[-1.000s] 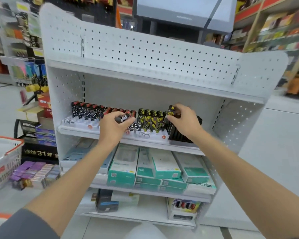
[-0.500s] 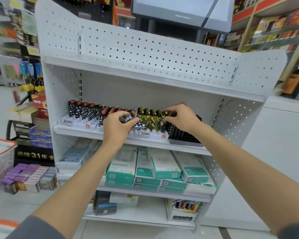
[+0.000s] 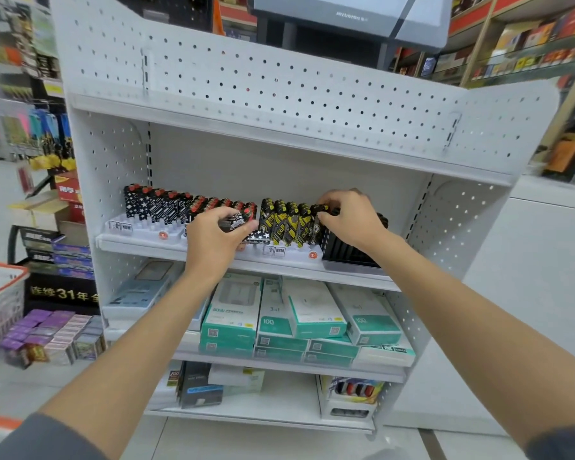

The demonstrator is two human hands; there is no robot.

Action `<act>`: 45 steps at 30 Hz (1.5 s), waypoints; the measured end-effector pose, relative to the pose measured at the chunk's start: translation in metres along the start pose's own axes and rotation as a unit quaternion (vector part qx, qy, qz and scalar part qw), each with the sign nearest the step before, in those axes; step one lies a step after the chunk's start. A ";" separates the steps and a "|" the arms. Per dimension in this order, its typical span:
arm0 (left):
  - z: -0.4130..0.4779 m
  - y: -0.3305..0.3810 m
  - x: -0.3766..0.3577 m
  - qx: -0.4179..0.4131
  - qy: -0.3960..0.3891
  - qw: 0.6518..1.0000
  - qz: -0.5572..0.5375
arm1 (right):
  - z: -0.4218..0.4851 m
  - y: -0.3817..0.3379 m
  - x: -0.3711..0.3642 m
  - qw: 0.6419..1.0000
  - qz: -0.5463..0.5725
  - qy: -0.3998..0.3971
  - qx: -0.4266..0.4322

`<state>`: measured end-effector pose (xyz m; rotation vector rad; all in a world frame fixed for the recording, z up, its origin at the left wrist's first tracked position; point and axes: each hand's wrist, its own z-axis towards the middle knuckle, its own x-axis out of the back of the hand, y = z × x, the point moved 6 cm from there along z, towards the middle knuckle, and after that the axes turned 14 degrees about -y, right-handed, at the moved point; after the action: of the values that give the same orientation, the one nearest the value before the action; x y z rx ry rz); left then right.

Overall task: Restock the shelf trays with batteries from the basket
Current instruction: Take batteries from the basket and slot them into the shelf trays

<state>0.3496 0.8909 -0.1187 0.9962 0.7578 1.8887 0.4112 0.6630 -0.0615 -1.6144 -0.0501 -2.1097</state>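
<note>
- Far to the left of the left grip, a white plastic basket with an orange rim [image 3: 4, 287] sits at the frame edge. What is inside it cannot be seen.
- Below and left of the left grip, small purple and silver boxes [image 3: 47, 336] lie stacked low down beside the white perforated metal shelf unit [image 3: 279, 94].
- Just left of the left grip, black-and-white patterned battery packs with red caps [image 3: 160, 204] stand upright in a white slotted tray [image 3: 136, 229] on the middle shelf.
- The left grip [image 3: 213, 242] is curled round one tilted black-and-white pack [image 3: 241, 220], held at the right end of that row.
- Between the two grips, yellow-and-black battery packs [image 3: 287, 224] stand in a row in a second white slotted tray [image 3: 289, 252].
- The right grip [image 3: 349, 217] pinches the top of the end yellow-and-black pack [image 3: 319, 209], at the row's right end.
- Directly under the right grip sits a black ribbed tray [image 3: 349, 255].
- Below both grips, teal-and-white cartons [image 3: 296, 320] fill the next shelf down.
</note>
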 end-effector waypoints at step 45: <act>0.008 -0.014 0.024 0.009 0.000 0.999 -0.044 | -0.023 -0.102 -0.027 0.937 0.302 -0.153 0.091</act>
<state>0.3541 0.9199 -0.1179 0.9590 0.8057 1.8088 0.3555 0.7558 -0.0669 -1.5758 0.1303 -1.3438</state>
